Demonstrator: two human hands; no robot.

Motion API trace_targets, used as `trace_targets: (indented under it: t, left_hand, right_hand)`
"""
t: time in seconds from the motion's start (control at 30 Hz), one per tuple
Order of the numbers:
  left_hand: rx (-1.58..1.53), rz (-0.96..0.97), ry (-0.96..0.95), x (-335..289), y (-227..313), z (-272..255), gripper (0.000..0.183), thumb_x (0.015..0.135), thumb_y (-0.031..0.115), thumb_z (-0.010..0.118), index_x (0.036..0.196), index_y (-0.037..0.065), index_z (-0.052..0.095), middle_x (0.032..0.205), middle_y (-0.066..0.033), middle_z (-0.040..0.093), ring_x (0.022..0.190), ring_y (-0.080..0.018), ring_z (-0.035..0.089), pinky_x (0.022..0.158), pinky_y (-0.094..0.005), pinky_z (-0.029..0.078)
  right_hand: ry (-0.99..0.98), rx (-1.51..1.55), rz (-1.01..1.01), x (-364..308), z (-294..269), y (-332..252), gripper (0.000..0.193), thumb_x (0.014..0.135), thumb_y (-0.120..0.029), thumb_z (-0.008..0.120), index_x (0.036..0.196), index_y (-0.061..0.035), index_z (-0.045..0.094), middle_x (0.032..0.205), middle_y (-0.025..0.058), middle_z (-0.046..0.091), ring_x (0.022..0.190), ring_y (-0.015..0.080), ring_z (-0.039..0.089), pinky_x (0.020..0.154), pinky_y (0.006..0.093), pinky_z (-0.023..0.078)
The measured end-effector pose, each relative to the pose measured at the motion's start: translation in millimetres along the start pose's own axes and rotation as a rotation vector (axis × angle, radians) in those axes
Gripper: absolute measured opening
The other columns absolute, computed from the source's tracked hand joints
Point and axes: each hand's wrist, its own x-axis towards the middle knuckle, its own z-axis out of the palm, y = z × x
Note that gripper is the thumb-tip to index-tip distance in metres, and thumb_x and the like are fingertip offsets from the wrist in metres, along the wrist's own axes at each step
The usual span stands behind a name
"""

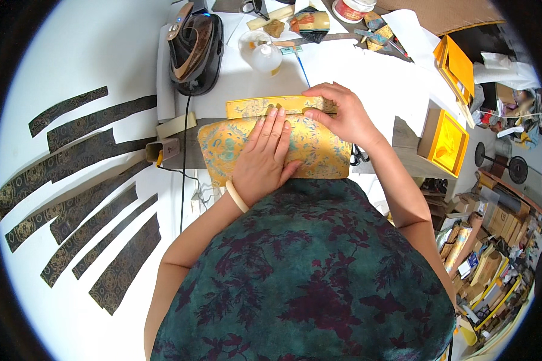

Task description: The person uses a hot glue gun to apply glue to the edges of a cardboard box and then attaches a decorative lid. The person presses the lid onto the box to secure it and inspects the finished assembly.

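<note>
A yellow brocade-patterned panel with blue and green motifs lies at the near edge of the table. Along its far side runs a narrow yellow patterned strip with a plain yellow edge, possibly the side of a box. My left hand rests flat on the panel, fingers stretched out and their tips reaching the strip. The strip's right end sits between the thumb and fingers of my right hand. Black-handled scissors lie partly hidden beside my right forearm.
A steam iron stands at the far left, its black cord hanging down. Beyond the panel are a translucent bottle and a white tub. Yellow boxes stand at the right. Dark patterned fabric strips hang at the left.
</note>
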Motion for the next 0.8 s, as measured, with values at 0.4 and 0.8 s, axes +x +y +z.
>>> trace_targets:
  t: [0.4, 0.8]
  left_hand:
    - [-0.046, 0.005, 0.016, -2, -2, 2, 0.09, 0.099, 0.046, 0.069, 0.161, -0.008, 0.033, 0.17, -0.0298, 0.033, 0.161, -0.0425, 0.029, 0.133, -0.0499, 0.022]
    - [-0.082, 0.0, -0.001, 0, -2, 4, 0.089, 0.098, 0.043, 0.07, 0.16, -0.01, 0.033, 0.171, -0.0307, 0.029, 0.161, -0.0455, 0.026, 0.132, -0.054, 0.022]
  right_hand:
    - [-0.118, 0.085, 0.016, 12, -6, -6, 0.03, 0.093, -0.018, 0.081, 0.119, -0.0064, 0.073, 0.11, 0.0115, 0.074, 0.1, 0.0321, 0.073, 0.089, 0.0428, 0.058]
    - [0.08, 0.352, 0.362, -52, -16, 46, 0.083, 0.095, -0.039, 0.085, 0.153, 0.0078, 0.049, 0.143, 0.0294, 0.064, 0.14, 0.0341, 0.059, 0.115, 0.0433, 0.05]
